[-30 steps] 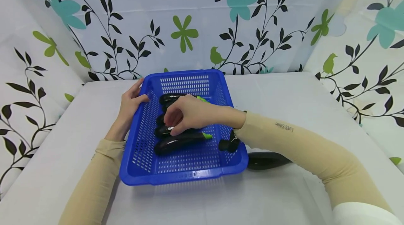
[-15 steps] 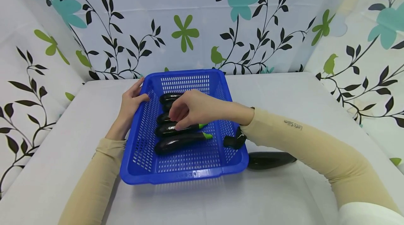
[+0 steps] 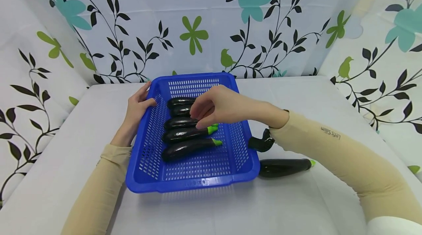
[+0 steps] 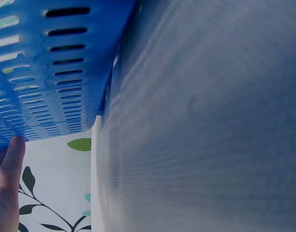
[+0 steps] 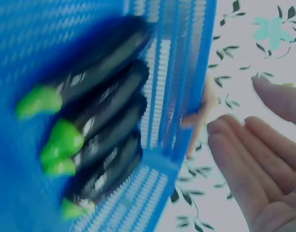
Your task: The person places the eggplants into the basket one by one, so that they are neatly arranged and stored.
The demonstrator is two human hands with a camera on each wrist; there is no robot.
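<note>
From the head view I see a blue perforated basket (image 3: 191,182) standing on a white table (image 3: 296,96), with its long sides running near to far. My left hand (image 3: 136,112) rests against the basket's left wall near the far corner, thumb hooked over the rim and fingers lying straight along the outside; the left wrist view shows one fingertip (image 4: 12,154) touching the underside of the slotted wall (image 4: 56,72). My right hand (image 3: 219,105) hovers above the far half of the basket, fingers loosely curled and slightly apart, holding nothing; the right wrist view confirms the empty palm (image 5: 263,183), fingers relaxed and side by side. Five eggplants lie in the basket side by side, each across its width, with dark bodies to the left and green stems to the right. The nearest eggplant (image 3: 186,148) lies about mid-basket; the next one (image 3: 184,133) is just beyond it, its green stem (image 3: 212,129) just below my right fingertips, apart from them. Three further eggplants (image 3: 179,122) continue toward the far wall, partly hidden by the hand. In the right wrist view the row (image 5: 104,121) appears blurred, the stems showing as green patches. A sixth eggplant (image 3: 283,167) lies on the table just right of the basket's near right corner, stem pointing right. Floral-printed panels (image 3: 197,26) enclose the table on three sides.
</note>
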